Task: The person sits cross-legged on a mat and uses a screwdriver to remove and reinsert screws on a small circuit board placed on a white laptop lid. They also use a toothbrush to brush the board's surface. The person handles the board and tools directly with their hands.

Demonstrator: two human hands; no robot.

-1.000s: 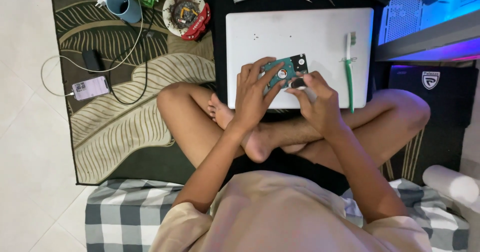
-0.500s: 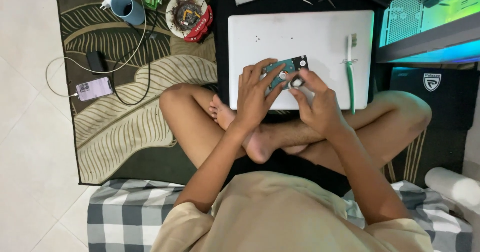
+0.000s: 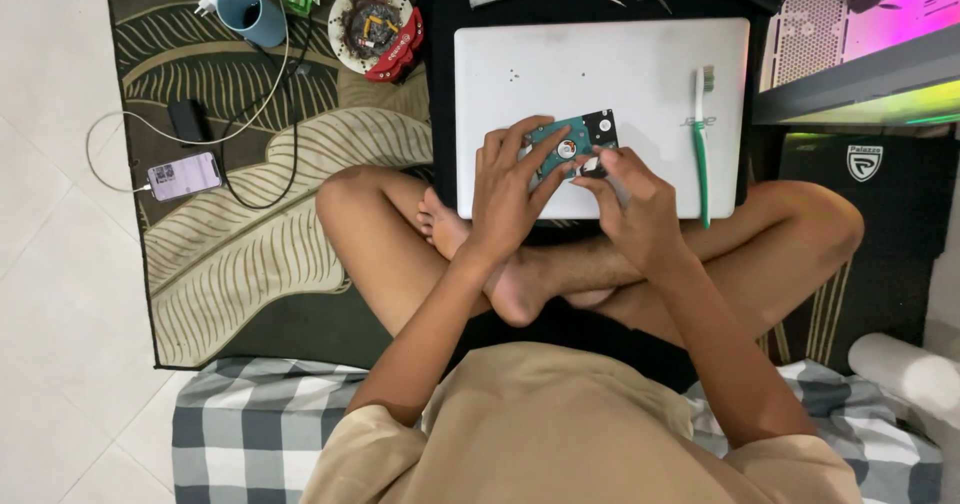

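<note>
The left hand point(image 3: 515, 189) lies spread over a small hard drive point(image 3: 572, 147), its fingers pressing the green circuit-board face down near the middle of the frame. The right hand point(image 3: 632, 199) pinches a small pale piece at the drive's right edge between thumb and fingertips; what the piece is cannot be told. The drive rests on the closed lid of a white laptop point(image 3: 620, 74), which lies across the person's crossed legs and a black mat.

A green-and-white toothbrush point(image 3: 701, 144) lies lengthwise on the laptop's right side, well apart from the hands. In the upper left of the frame stand a blue cup point(image 3: 250, 12) and a round bowl point(image 3: 372, 24) of small parts with a red tool against it. Farther left, on the leaf-patterned rug point(image 3: 250, 254), lies a phone point(image 3: 184, 176) on a white cable. A lit computer case point(image 3: 860, 34) fills the upper right corner.
</note>
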